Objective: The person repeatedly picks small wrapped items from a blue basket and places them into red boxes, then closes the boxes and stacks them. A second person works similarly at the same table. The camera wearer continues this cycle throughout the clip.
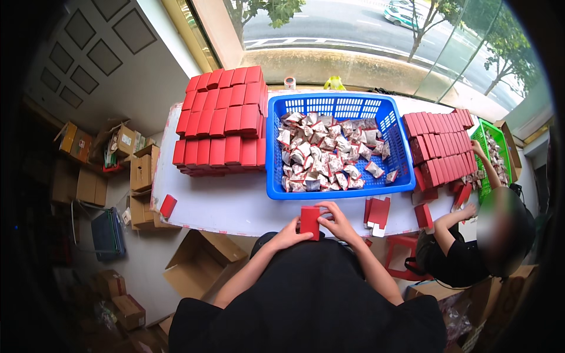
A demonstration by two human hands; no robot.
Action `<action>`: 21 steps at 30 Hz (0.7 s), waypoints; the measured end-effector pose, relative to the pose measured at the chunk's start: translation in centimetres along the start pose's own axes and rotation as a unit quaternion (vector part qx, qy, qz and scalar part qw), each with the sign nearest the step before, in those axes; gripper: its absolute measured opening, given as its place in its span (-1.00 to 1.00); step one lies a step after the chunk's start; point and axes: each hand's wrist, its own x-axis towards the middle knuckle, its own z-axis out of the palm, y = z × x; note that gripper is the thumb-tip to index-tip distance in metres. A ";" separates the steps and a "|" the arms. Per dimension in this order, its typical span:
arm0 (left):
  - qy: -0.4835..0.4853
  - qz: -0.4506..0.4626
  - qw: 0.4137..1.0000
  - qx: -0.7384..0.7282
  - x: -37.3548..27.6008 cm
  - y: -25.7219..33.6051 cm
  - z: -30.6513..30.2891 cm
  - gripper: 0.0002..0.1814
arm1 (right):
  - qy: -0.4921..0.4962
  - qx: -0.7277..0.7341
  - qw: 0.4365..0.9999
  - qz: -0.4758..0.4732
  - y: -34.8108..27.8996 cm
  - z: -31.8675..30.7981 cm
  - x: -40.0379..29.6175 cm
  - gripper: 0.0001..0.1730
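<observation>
A small red cardboard box is held upright between my two hands, just off the table's near edge. My left hand grips its left side and lower part. At its upper right, the fingers of my right hand hold the other side. Beyond them stands a blue plastic basket with many small printed paper packets inside. Stacked red boxes rise to the basket's left. Flattened or unfolded red cartons with white flaps lie to the right of my hands.
A single red box lies at the table's left end. At right, a co-worker sits by more stacked red boxes and a green basket. An open cardboard box is on the floor at left; a red stool stands at right.
</observation>
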 end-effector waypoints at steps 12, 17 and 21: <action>0.268 0.015 0.913 -0.306 4.0 5.2 -14.8 -0.69 | 0.163 0.091 0.980 0.067 4.6 -4.2 -1.9 -0.75; 0.259 -0.037 0.830 -0.493 6.3 2.7 -17.8 -0.77 | 0.275 0.058 0.958 0.055 6.0 -7.1 -3.0 -0.81; 0.320 -0.015 0.731 -0.603 7.2 2.8 -18.2 -0.78 | 0.391 -0.127 0.910 0.046 6.9 -9.0 -4.4 -0.83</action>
